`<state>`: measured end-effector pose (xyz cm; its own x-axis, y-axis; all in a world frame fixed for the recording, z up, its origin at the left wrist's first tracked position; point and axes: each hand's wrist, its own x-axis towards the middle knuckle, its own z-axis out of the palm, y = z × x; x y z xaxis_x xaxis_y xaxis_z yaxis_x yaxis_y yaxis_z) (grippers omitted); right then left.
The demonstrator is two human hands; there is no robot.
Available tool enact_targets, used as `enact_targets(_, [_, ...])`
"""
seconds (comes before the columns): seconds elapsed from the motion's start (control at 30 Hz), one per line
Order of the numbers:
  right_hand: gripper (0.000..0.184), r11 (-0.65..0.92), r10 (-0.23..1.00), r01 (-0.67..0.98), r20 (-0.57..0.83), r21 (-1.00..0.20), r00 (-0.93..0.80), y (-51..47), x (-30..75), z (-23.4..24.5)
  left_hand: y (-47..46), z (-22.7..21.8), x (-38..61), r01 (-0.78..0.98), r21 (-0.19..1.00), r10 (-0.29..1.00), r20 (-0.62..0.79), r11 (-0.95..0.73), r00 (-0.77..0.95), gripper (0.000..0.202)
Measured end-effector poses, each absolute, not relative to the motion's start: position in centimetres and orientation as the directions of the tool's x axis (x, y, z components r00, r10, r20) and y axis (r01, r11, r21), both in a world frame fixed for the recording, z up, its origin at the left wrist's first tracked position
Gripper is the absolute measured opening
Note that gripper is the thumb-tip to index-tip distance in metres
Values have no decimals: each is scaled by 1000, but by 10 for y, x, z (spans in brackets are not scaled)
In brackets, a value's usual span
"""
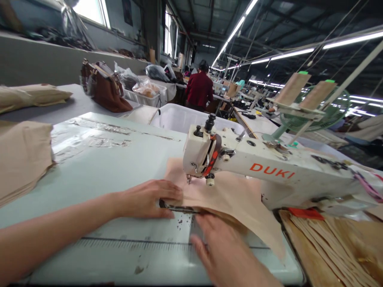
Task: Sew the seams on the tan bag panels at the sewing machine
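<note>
A beige sheet of fabric or soft leather (233, 195) lies under the needle and presser foot (188, 179) of a white sewing machine (269, 167). My left hand (151, 197) rests beside the needle, its fingers flat on the sheet's left edge and the thumb apart. Nearer to me, my right hand (221, 243) is slightly blurred; its fingertips touch the sheet's front edge and the thumb stands away. Between the hands, a dark metal strip (182, 209) shows in the machine bed. A printed ruler scale (146, 244) runs across the table in front.
Stacked beige pieces (24, 155) lie at the left, with a brown handbag (103, 85) behind. More folded pieces (326, 247) sit at the right. Behind the machine are a white bin (191, 115), thread cones (291, 88), a green fan (335, 107) and a seated person (200, 87).
</note>
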<state>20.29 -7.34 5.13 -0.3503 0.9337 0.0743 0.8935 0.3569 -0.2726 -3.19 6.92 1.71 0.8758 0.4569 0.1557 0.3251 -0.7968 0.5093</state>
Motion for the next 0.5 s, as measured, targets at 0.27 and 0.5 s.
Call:
enact_targets(0.27, [56, 193, 977, 978, 106, -82, -184, -37, 213, 1, 54, 3, -28, 414, 353, 482, 128, -839, 867, 66])
enact_targets(0.5, [29, 202, 961, 979, 190, 21, -202, -28, 253, 89, 48, 2, -16, 507, 327, 561, 92, -797, 823, 69])
